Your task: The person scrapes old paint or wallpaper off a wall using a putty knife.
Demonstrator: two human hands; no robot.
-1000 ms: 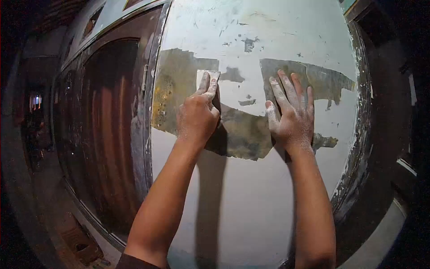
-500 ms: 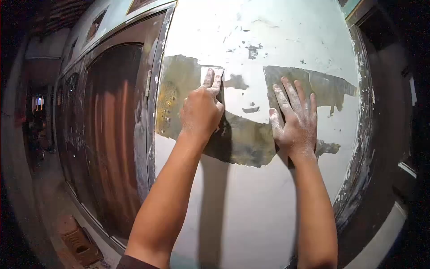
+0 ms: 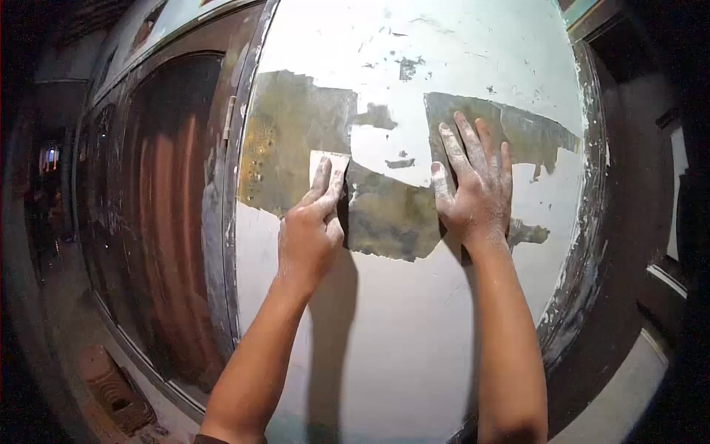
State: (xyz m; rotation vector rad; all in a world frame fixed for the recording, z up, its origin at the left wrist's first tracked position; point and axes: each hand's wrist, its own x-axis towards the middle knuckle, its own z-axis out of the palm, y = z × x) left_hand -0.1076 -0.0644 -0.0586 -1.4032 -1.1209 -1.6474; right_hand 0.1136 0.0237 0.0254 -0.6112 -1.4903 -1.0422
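Note:
My left hand [image 3: 309,229] grips a small scraper, its flat whitish blade [image 3: 330,158] lying against the wall, with two dusty fingers stretched along it. The handle is hidden in the fist. Around the blade is an olive-brown patch [image 3: 296,111] where the white coating [image 3: 392,318] is gone. To the right, my right hand [image 3: 477,189] rests with fingers spread flat on the wall, holding nothing. Its fingertips cover part of a second bare patch [image 3: 547,137]. White dust coats the fingers of both hands.
A dark wooden door [image 3: 174,222] with a curtain behind its pane stands left of the wall. On the right runs a worn, paint-flecked frame [image 3: 584,244]. A brown block-like object [image 3: 115,388] lies on the floor at lower left.
My left hand has moved the scraper down and slightly left along the bare patch. My right hand stays at the same spot on the wall, while the whole view has shifted slightly.

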